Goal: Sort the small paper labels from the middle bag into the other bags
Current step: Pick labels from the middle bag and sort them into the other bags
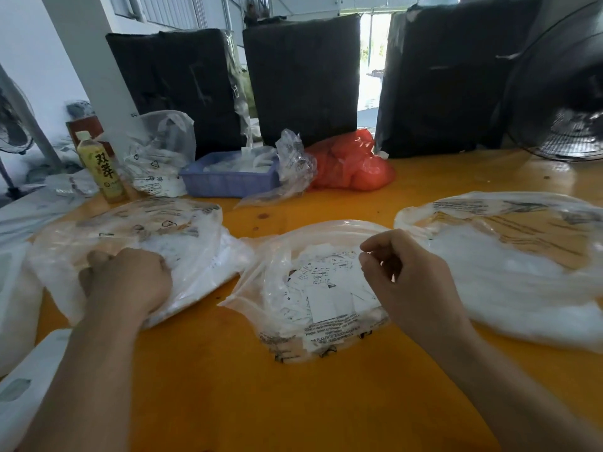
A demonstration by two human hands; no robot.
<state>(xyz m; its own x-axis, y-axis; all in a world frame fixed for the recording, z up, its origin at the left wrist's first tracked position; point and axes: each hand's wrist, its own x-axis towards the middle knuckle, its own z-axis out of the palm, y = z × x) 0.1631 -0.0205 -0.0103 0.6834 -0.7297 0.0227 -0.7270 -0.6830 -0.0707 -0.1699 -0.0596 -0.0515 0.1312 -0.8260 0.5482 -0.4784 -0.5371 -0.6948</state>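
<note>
The middle bag is clear plastic and lies open on the orange table, with several small white printed paper labels inside. My right hand hovers over its right side, thumb and forefinger pinched together on what looks like one small label. The left bag holds white contents. My left hand rests on its near part with curled fingers gripping the plastic; the fingertips are hidden. The right bag, also clear with white contents, lies apart from both hands.
At the back stand a tea bottle, a crumpled clear bag, a blue basket, a red bag and black wrapped bundles. A fan is at the far right. White packets lie at the left edge.
</note>
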